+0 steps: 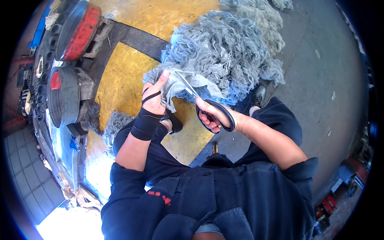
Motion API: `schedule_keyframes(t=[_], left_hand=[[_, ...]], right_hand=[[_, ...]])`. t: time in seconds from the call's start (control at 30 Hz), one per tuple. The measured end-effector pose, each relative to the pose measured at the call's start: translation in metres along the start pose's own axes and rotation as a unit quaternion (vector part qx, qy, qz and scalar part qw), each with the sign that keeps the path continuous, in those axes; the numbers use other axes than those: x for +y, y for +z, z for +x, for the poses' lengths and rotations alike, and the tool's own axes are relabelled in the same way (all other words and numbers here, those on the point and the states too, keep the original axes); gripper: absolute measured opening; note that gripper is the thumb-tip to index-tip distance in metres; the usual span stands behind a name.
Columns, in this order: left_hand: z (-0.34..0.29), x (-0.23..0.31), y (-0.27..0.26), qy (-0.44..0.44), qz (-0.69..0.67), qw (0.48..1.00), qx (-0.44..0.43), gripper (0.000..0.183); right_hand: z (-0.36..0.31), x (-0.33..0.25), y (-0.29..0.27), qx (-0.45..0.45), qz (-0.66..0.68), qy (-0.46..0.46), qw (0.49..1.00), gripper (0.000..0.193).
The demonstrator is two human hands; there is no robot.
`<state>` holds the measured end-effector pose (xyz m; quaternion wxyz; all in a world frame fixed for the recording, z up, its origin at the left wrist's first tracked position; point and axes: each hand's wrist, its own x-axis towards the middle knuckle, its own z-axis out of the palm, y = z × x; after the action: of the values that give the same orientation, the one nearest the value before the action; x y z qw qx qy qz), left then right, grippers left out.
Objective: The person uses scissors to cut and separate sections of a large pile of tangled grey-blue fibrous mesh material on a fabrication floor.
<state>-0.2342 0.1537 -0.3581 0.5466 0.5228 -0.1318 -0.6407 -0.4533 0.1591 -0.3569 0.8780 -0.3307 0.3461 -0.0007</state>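
Observation:
My left hand [155, 95], in a black wrist wrap [145, 124], is closed on a piece of pale grey cloth [175, 85], its thumb pressed on the upper edge. My right hand [214, 116] grips a pair of scissors [228, 116] by their large black handles. The blades part slightly and reach up and left, lying against the cloth beside my left thumb. Just beyond both hands rises a big heap of tangled grey-blue rags and threads [228, 48], which the cloth seems to join. Part of my left fingers is hidden behind the hand.
Yellow floor panels [124, 76] with dark strips lie at left and under my feet; grey floor [320, 80] spreads to the right. Red-and-black drums [82, 32] on concrete blocks [98, 38] stand at left. A smaller grey tangle [117, 127] lies by my left leg.

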Motion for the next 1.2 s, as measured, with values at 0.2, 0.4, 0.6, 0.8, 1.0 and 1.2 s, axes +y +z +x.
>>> schedule_keyframes(t=[0.2, 0.4, 0.6, 0.8, 1.0, 1.2], left_hand=[[0.000, 0.000, 0.002, 0.048, 0.000, 0.999, -0.016, 0.018], [0.002, 0.002, -0.003, 0.015, 0.026, 0.999, -0.038, 0.022], [-0.008, 0.001, 0.011, 0.002, 0.038, 0.999, -0.029, 0.025], [-0.008, 0.000, 0.014, 0.031, 0.052, 0.997, -0.048, 0.025], [-0.011, 0.000, 0.017, 0.051, 0.054, 0.996, -0.052, 0.029], [-0.007, 0.001, 0.013, 0.052, 0.060, 0.996, -0.051, 0.031]], right_hand=[[-0.008, -0.003, 0.001, 0.052, -0.046, 0.004, 0.998, 0.066], [0.001, 0.002, -0.006, 0.017, -0.068, -0.014, 0.997, 0.067], [0.001, -0.005, -0.001, 0.028, -0.088, -0.039, 0.995, 0.070], [0.004, 0.004, -0.001, 0.060, -0.086, -0.029, 0.994, 0.069], [0.002, 0.007, 0.001, 0.028, -0.058, -0.046, 0.997, 0.072], [-0.001, 0.004, 0.000, 0.005, -0.030, -0.035, 0.999, 0.066]])
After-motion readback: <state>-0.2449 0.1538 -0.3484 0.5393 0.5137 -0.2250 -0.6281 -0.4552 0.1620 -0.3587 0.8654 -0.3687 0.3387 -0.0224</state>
